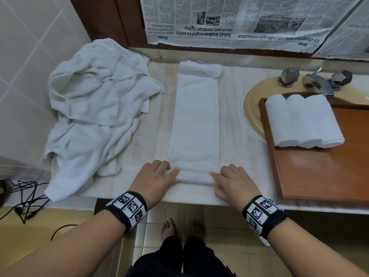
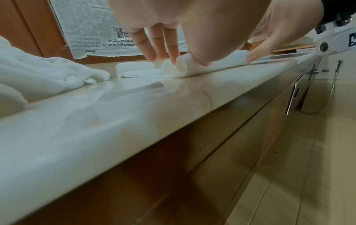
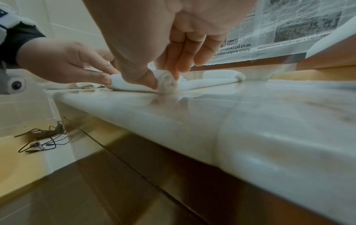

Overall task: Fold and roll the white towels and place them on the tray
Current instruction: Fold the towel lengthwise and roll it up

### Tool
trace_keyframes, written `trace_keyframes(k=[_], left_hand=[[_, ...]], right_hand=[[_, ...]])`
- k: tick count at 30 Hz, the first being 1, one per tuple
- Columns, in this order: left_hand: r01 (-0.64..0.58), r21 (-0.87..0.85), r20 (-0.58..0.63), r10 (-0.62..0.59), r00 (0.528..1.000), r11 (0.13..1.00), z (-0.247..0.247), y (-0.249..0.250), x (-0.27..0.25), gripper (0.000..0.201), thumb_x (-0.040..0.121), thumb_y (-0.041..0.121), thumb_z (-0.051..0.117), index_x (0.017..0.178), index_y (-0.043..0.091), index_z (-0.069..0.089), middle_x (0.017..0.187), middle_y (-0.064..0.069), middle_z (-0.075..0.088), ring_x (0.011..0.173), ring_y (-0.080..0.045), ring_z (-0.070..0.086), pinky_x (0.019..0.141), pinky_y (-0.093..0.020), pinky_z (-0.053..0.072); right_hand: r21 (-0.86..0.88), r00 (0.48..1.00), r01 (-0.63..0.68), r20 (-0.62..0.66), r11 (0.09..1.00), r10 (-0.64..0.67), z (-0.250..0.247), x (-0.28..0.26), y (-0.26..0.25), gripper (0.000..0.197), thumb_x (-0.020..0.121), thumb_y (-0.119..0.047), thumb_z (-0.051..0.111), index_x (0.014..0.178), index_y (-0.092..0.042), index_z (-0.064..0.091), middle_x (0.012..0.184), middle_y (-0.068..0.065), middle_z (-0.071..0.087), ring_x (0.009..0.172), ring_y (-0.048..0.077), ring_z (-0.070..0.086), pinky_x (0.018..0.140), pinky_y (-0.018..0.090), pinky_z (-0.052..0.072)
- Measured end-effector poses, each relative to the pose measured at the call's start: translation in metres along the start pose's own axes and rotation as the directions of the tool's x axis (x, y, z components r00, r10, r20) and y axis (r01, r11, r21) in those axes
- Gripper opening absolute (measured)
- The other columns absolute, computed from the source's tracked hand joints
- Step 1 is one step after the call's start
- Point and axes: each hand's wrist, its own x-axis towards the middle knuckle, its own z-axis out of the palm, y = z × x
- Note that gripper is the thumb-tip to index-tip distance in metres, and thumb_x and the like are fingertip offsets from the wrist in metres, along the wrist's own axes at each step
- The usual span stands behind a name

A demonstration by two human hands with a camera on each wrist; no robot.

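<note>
My left hand [image 1: 157, 177] and right hand [image 1: 231, 181] pinch the folded towel [image 1: 194, 120]'s started roll at lower centre; next, I'd roll it evenly up-frame.

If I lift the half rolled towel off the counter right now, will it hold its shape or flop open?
It would probably flop: the folded towel is soft cloth, with only its near end rolled under the left hand and right hand. The long flat part would likely dangle and unwind the roll. The finished rolls on the tray seem to keep shape lying down.
</note>
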Motion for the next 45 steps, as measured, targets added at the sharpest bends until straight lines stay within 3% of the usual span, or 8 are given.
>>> trace_keyframes(k=[9,12,19,26,31,35,39,45], left_hand=[[-0.120,-0.091,0.011,0.121,0.993,0.989,-0.004,-0.008,0.016,0.057,0.113,0.036,0.022,0.101,0.009,0.070,0.095,-0.009,0.061,0.080,-0.029,0.054,0.061,-0.039,0.048],[-0.091,-0.138,0.035,0.097,0.995,0.986,-0.001,-0.009,0.018,0.044,0.107,0.034,0.037,0.098,0.008,0.071,0.091,-0.007,0.062,0.078,-0.028,0.054,0.062,-0.041,0.051],[0.330,-0.313,0.369,-0.206,0.906,0.891,-0.020,-0.017,0.038,0.032,0.101,0.046,0.055,0.107,0.021,0.073,0.098,0.004,0.071,0.094,-0.019,0.062,0.085,-0.036,0.050],[0.649,-0.443,0.444,-0.477,0.758,0.619,-0.028,-0.013,0.051,0.014,0.085,0.042,0.078,0.083,0.032,0.069,0.082,0.013,0.069,0.080,-0.003,0.064,0.079,-0.028,0.055],[0.585,-0.335,0.361,-0.472,0.804,0.739,-0.027,0.002,0.051,0.010,0.096,0.038,0.066,0.097,0.029,0.071,0.099,0.006,0.062,0.090,-0.015,0.061,0.084,-0.035,0.049],[0.396,-0.280,0.131,-0.374,0.918,0.875,-0.013,0.014,0.032,0.019,0.097,0.030,0.066,0.099,0.015,0.078,0.099,-0.003,0.061,0.086,-0.026,0.058,0.069,-0.038,0.054],[0.233,-0.099,0.055,-0.228,0.972,0.967,-0.008,0.017,0.022,0.032,0.085,0.037,0.079,0.103,0.011,0.075,0.117,-0.011,0.066,0.105,-0.035,0.059,0.071,-0.043,0.058],[0.127,-0.135,0.055,-0.121,0.991,0.983,0.000,0.008,0.025,0.030,0.081,0.028,0.083,0.101,0.006,0.074,0.116,-0.008,0.071,0.103,-0.031,0.066,0.068,-0.041,0.056]], right_hand=[[0.208,0.931,-0.315,0.257,0.926,0.259,-0.014,0.007,0.002,0.022,0.078,-0.023,0.073,0.099,-0.023,0.070,0.087,-0.011,0.063,0.088,0.019,0.058,0.081,0.032,0.045],[0.285,0.876,-0.439,0.349,0.852,0.334,-0.023,0.012,0.003,0.018,0.085,-0.028,0.071,0.102,-0.028,0.068,0.086,-0.020,0.057,0.088,0.009,0.052,0.084,0.024,0.040],[0.446,0.735,-0.671,0.506,0.592,0.451,-0.026,0.021,0.015,0.012,0.085,-0.032,0.074,0.096,-0.035,0.073,0.087,-0.014,0.069,0.085,0.000,0.062,0.074,0.016,0.045],[0.425,0.729,-0.675,0.510,0.604,0.456,-0.028,0.028,0.013,0.015,0.087,-0.035,0.067,0.099,-0.039,0.060,0.087,-0.009,0.067,0.081,0.011,0.064,0.074,0.031,0.052],[0.217,0.863,-0.451,0.354,0.866,0.360,-0.023,0.016,0.002,0.010,0.097,-0.036,0.054,0.105,-0.041,0.058,0.086,-0.012,0.060,0.087,0.016,0.054,0.080,0.038,0.048],[0.156,0.948,-0.312,0.122,0.937,0.295,-0.015,0.003,-0.004,0.019,0.083,-0.027,0.076,0.101,-0.028,0.072,0.103,-0.002,0.065,0.094,0.025,0.057,0.073,0.038,0.049],[0.123,0.961,-0.249,0.151,0.961,0.230,-0.014,0.001,-0.004,0.036,0.071,-0.028,0.087,0.103,-0.025,0.071,0.131,-0.002,0.067,0.105,0.027,0.062,0.073,0.042,0.053],[0.208,0.918,-0.345,0.278,0.915,0.283,-0.016,0.014,0.004,0.039,0.086,-0.026,0.071,0.125,-0.028,0.066,0.118,-0.014,0.067,0.125,0.011,0.052,0.099,0.044,0.045]])
